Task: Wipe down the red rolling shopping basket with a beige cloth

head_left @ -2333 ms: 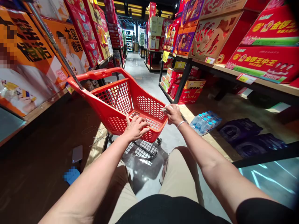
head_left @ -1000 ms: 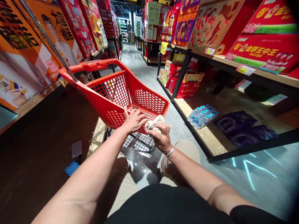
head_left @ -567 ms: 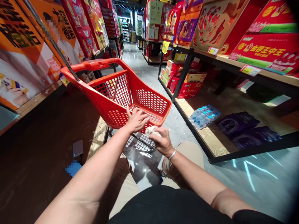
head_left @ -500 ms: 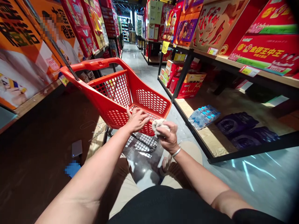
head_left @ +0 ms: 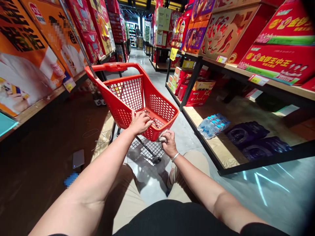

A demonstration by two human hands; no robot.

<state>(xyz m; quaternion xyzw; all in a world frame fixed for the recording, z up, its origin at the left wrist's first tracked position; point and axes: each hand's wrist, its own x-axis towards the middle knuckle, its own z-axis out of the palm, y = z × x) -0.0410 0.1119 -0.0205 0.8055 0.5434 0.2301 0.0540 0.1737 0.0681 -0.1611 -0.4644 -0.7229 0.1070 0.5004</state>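
A red shopping cart (head_left: 157,108) with perforated basket walls stands in the aisle in front of me. My left hand (head_left: 140,123) rests on the near rim of its basket, fingers spread over the edge, holding nothing. A pale cloth (head_left: 162,135) is in my right hand (head_left: 169,143), pressed against the outside of the basket's near right corner. The fingers of that hand are bent round the cloth and partly cover it. A silvery bracelet circles my right wrist.
Shelves with red boxes (head_left: 273,62) line the right side. Below them lie a pack of water bottles (head_left: 213,126) and dark purple packs (head_left: 247,131). On the dark lower shelf at left are a flat device (head_left: 78,158) and a thin cable. Orange boxes (head_left: 22,55) stand above.
My right hand has moved left and slightly down with the cloth, onto the basket's corner. The cart's handle end has shifted right in view, and my left hand is slightly further left.
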